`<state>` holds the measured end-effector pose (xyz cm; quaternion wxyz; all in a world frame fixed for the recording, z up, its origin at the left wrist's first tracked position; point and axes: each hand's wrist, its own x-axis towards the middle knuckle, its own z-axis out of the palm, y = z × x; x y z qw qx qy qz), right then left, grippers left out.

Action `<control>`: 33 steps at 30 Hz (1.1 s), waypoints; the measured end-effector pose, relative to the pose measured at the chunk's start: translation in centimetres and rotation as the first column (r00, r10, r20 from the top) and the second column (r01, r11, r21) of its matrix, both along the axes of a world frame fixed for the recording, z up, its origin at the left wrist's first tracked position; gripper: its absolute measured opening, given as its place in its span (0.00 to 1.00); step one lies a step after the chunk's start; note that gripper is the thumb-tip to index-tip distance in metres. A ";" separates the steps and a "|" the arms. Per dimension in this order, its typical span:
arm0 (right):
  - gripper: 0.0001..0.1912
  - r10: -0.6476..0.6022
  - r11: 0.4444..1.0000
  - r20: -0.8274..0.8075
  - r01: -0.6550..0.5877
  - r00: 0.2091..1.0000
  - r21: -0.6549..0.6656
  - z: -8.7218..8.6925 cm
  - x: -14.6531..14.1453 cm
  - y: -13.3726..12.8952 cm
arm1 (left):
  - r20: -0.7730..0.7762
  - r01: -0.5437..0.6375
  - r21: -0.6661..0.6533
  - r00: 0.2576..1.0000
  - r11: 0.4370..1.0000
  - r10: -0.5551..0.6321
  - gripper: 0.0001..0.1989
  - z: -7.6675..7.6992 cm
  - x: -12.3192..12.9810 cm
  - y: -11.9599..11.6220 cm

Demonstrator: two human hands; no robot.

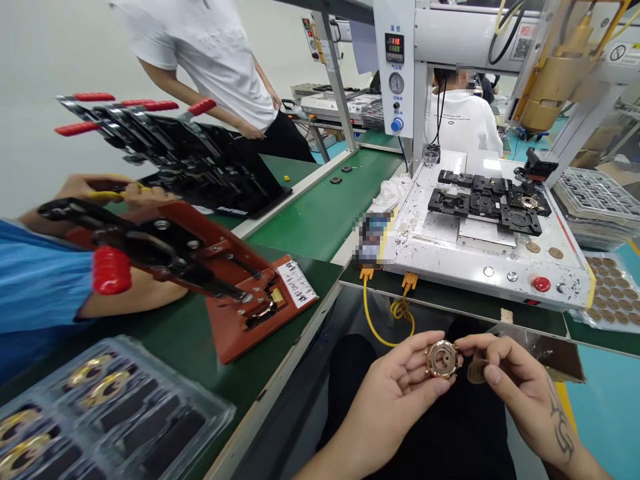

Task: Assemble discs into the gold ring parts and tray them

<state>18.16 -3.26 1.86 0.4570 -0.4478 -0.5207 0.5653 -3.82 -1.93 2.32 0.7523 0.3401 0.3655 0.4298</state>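
A round rose-gold watch case (443, 359) is pinched between the thumb and fingers of my left hand (400, 387), low in the view above my lap. Just right of it, my right hand (520, 387) holds a small brown disc (477, 372) between thumb and fingers. The right index fingertip is close to the case's right edge; whether it touches cannot be made out. Brown material shows inside the case's ring.
A white press machine (480, 267) with black fixtures (485, 197) stands ahead. At right lies a tray of brown discs (613, 290). A red-brown clamp fixture (230, 327), a tray of gold cases (200, 427) and a person's blue sleeve (40, 280) are at left. Yellow cables (369, 313) hang below the machine.
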 end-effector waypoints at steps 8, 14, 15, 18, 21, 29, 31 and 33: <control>0.11 -0.001 1.000 0.000 0.001 1.000 -0.003 0.0 0.0 0.0 | 0.021 0.006 -0.020 1.000 1.000 -0.005 0.25 0.0 0.0 0.1; 0.12 0.002 1.000 -0.008 -0.002 1.000 0.014 -0.2 -0.1 0.0 | 0.021 0.014 -0.042 1.000 0.999 -0.013 0.26 0.0 -0.1 0.3; 0.12 0.003 1.000 -0.013 -0.003 1.000 0.016 -0.2 -0.1 0.1 | 0.019 0.015 -0.044 1.000 0.999 -0.014 0.26 0.0 -0.1 0.3; 0.11 0.005 1.000 -0.016 -0.005 1.000 0.014 -0.3 -0.1 0.1 | 0.006 0.014 -0.044 1.000 0.999 -0.014 0.27 0.0 -0.2 0.3; 0.11 0.008 1.000 -0.028 -0.008 1.000 0.007 -0.3 0.0 0.1 | -0.006 0.015 -0.042 1.000 0.999 -0.015 0.27 0.0 -0.1 0.2; 0.10 0.006 1.000 -0.044 -0.005 0.999 0.011 -0.7 0.1 0.1 | -0.009 0.010 -0.030 1.000 0.999 -0.010 0.27 -0.1 0.0 -0.1; 0.10 0.004 1.000 -0.050 -0.003 0.999 0.015 -0.9 0.2 0.0 | -0.018 0.012 -0.026 1.000 1.000 -0.012 0.27 -0.2 0.1 -0.1; 0.10 0.002 1.000 -0.051 -0.001 0.999 0.014 -0.9 0.2 0.0 | -0.023 0.011 -0.021 1.000 1.000 -0.011 0.27 -0.3 0.2 -0.1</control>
